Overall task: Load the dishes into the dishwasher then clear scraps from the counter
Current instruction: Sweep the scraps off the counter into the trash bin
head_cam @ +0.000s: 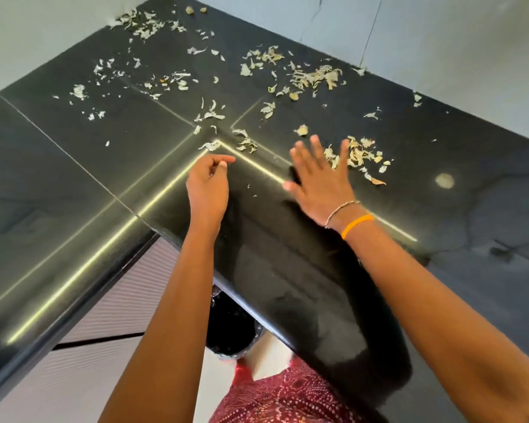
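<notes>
Pale walls [440, 41] meet in the far corner, and a thin dark crack [367, 41] runs up the right one. Under the near edge of the surface stands a bin with a black bag [229, 328]. Left of it is a white ribbed cabinet front [104, 315]. A red patterned cloth [287, 395] shows at the bottom.

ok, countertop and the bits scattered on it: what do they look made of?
Countertop: looks like polished black stone, granite perhaps. It is glossy, mirrors bright light streaks, and thin seams split it into slabs. It could also be tile.
Scraps: pale, thin, curled flakes, dry and papery, probably vegetable peel or skins. Too small to say which.
Bin liner below the counter edge: shiny crinkled black film, likely plastic.
</notes>
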The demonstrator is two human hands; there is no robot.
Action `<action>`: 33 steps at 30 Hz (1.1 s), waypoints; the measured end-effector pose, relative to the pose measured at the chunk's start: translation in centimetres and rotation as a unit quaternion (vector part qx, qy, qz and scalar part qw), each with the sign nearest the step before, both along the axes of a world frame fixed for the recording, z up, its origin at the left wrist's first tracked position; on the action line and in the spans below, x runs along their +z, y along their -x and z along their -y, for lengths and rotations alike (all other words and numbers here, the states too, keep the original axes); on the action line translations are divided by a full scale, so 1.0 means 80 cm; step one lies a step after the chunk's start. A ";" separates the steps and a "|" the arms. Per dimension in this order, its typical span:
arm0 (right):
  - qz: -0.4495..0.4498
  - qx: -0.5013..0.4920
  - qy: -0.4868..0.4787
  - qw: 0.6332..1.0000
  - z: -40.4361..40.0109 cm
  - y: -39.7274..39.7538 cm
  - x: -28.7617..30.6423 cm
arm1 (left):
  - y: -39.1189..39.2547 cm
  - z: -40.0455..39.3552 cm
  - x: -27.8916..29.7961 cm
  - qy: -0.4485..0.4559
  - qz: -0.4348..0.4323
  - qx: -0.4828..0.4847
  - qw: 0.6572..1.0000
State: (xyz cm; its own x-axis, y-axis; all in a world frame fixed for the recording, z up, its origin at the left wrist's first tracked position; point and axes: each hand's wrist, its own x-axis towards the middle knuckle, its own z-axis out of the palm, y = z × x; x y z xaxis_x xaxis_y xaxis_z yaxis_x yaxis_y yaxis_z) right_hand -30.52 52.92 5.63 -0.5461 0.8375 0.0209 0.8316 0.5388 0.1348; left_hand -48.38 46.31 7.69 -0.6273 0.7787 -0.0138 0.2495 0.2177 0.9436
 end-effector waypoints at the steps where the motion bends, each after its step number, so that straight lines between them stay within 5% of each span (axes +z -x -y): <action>1: -0.020 0.040 0.006 0.999 0.020 0.018 -0.001 | 0.005 -0.001 0.003 -0.003 0.000 -0.005 1.000; 4: -0.028 0.220 0.047 0.974 0.101 0.077 -0.015 | 0.031 0.000 0.014 -0.021 -0.011 -0.020 1.000; 7: -0.024 0.251 0.084 0.964 0.113 0.100 -0.021 | 0.064 0.006 0.022 -0.015 -0.011 -0.034 0.999; 12: -0.036 -0.077 0.061 0.995 0.029 0.098 -0.014 | 0.119 0.018 0.021 0.020 0.044 -0.029 0.998; 14: -0.050 -0.115 0.058 0.990 0.031 0.111 -0.004 | 0.131 0.022 0.020 0.027 0.062 -0.038 0.997; 20: -0.016 0.231 0.061 0.971 0.125 0.210 -0.024 | 0.176 0.020 0.026 0.056 0.095 -0.070 0.991; 24: -0.009 0.109 0.067 0.992 0.075 0.211 -0.025 | 0.200 0.024 0.032 0.075 0.093 -0.100 0.988; 29: -0.065 -0.244 0.078 0.964 0.024 0.179 -0.005 | 0.209 0.020 0.025 0.073 0.120 -0.099 0.985; 33: -0.073 -0.065 0.049 0.994 0.036 0.232 0.001 | 0.192 0.011 0.020 0.074 0.126 -0.092 0.985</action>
State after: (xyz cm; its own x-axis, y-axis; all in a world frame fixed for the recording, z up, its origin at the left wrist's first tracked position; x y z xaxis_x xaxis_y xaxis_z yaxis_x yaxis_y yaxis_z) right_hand -49.07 50.02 5.74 -0.4308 0.9024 0.0075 0.9016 0.4307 -0.0396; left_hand -63.73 45.46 9.28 -0.4372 0.8571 -0.2723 0.0599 0.3299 0.9421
